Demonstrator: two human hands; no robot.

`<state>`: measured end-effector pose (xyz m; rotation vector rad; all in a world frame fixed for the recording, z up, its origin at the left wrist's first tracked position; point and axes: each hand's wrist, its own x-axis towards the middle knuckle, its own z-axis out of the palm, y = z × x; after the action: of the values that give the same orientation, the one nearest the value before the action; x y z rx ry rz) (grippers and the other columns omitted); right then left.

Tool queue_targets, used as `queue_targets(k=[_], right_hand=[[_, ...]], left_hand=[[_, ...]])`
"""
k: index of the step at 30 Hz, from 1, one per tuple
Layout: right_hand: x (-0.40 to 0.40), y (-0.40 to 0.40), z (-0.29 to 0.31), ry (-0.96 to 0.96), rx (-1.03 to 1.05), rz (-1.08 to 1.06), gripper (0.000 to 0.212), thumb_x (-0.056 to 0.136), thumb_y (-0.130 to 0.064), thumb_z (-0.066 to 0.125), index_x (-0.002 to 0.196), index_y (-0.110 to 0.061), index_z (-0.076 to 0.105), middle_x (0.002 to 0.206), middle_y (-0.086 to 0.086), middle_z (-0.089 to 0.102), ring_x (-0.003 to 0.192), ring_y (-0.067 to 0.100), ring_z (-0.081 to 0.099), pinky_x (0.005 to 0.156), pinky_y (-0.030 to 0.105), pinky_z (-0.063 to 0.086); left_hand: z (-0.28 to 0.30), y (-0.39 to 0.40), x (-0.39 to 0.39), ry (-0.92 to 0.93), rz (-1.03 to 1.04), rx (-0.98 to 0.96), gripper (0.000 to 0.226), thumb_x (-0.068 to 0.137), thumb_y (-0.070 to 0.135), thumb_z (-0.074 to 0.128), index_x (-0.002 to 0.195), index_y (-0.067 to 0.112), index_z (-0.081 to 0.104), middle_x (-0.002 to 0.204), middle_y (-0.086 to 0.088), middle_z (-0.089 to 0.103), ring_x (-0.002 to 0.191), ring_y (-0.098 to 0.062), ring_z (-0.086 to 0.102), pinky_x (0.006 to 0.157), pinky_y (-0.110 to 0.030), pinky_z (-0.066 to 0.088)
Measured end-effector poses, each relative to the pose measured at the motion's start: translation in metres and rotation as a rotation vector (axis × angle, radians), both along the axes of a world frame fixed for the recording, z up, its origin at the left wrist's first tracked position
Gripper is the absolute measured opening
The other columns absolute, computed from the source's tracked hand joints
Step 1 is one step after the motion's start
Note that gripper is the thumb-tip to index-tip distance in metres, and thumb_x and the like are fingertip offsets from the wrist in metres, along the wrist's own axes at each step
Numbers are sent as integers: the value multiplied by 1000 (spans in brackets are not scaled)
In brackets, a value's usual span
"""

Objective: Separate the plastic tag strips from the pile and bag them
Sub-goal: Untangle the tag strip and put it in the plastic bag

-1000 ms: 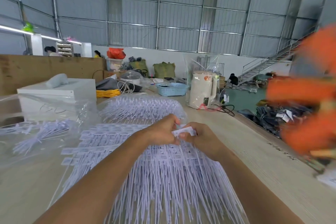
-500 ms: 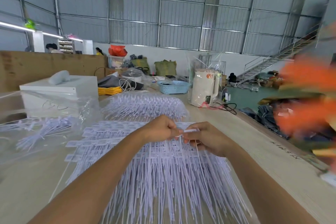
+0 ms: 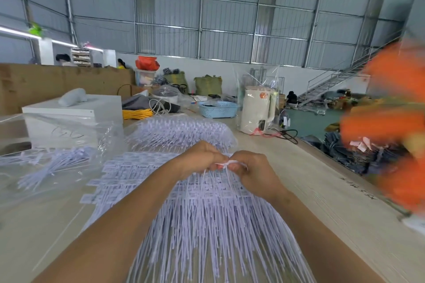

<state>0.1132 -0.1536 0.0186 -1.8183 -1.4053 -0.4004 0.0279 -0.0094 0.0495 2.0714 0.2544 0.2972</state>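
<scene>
Hundreds of thin white tails fan toward the viewer from the pile of tag strips [image 3: 207, 220], their long axis running near to far, with the printed heads at the far end, under the hands. Both forearms reach forward over the pile. The left hand [image 3: 197, 158] and right hand [image 3: 250, 170] meet knuckle to knuckle above the heads, and both curl round one small bunch of strips [image 3: 226, 164], pinching its white head end between fingertips while the bunch's tails hang back into the pile. Neither hand is clearly nearer; the bunch sits between them, so freeing it likely means lifting up and away along the tails. Left of the pile, a clear plastic bag [image 3: 57, 163] lies on the table [image 3: 310, 190], apparently already holding loose strips. Beyond the hands lies a second heap of strips [image 3: 181, 131].
</scene>
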Motion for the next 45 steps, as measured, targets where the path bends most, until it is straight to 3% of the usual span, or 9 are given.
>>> queue_targets(k=[7, 13, 17, 27, 31, 35, 38, 42, 45], right_hand=[[31, -6, -9, 434, 90, -251, 23, 87, -2, 57, 63, -3, 56, 55, 4, 44, 44, 8, 37, 43, 16, 30], [25, -4, 1, 749, 139, -33, 37, 74, -3, 75, 65, -15, 42, 46, -9, 36, 39, 7, 32, 37, 18, 28], [14, 2, 12, 837, 199, 88, 31, 89, -20, 62, 65, -14, 43, 45, -6, 34, 39, 10, 26, 37, 17, 22], [-5, 14, 5, 571, -35, 102, 34, 92, -20, 57, 81, 12, 61, 60, 12, 45, 41, 6, 35, 42, 18, 30], [-2, 15, 2, 651, 46, 121, 22, 93, -14, 56, 81, 2, 64, 61, 4, 49, 41, 6, 35, 41, 20, 29], [0, 15, -1, 630, -52, 139, 28, 92, -17, 59, 86, 11, 61, 62, 14, 42, 43, 12, 29, 42, 20, 25], [0, 17, 1, 581, -134, 157, 19, 91, -14, 60, 84, 4, 62, 45, -8, 42, 37, 3, 30, 40, 15, 26], [-7, 25, 2, 205, -70, 59, 11, 88, -5, 61, 78, -4, 65, 61, -9, 52, 57, 1, 44, 56, 12, 34], [-7, 23, -3, -61, -26, -19, 13, 84, 10, 54, 77, 5, 63, 75, 14, 59, 71, 23, 54, 67, 32, 44]], left_hand=[[1, 5, -5, 13, -28, 11, 43, 86, 19, 65, 43, 21, 63, 40, 13, 52, 36, 4, 44, 43, -13, 32], [-3, 4, -5, 72, -54, 132, 13, 88, 5, 59, 97, -2, 66, 78, -4, 57, 70, -18, 48, 65, -25, 36], [-3, -2, -5, 80, -114, 327, 22, 84, -4, 54, 101, 9, 61, 90, -1, 53, 74, -14, 48, 61, -25, 36], [-7, 11, -10, 61, -51, 330, 49, 79, 20, 74, 117, 18, 41, 99, 1, 50, 92, -20, 57, 72, -29, 47], [-9, 21, -13, 91, -88, 372, 19, 85, 31, 69, 78, 13, 67, 71, 0, 64, 68, -18, 58, 64, -28, 42], [-12, 23, -16, 71, -87, 311, 33, 94, 27, 55, 65, 16, 64, 49, 11, 59, 44, 3, 50, 50, -12, 39], [-12, 24, -16, 61, -25, 294, 36, 93, 29, 57, 60, 18, 65, 47, 11, 52, 42, 1, 45, 48, -12, 36], [-5, 23, -14, 49, 71, 140, 36, 87, 23, 64, 52, 14, 62, 51, -1, 51, 51, -16, 42, 52, -24, 30], [3, 23, -16, 102, 64, -17, 35, 86, 16, 62, 52, 11, 54, 45, 0, 45, 41, -14, 31, 46, -23, 22]])
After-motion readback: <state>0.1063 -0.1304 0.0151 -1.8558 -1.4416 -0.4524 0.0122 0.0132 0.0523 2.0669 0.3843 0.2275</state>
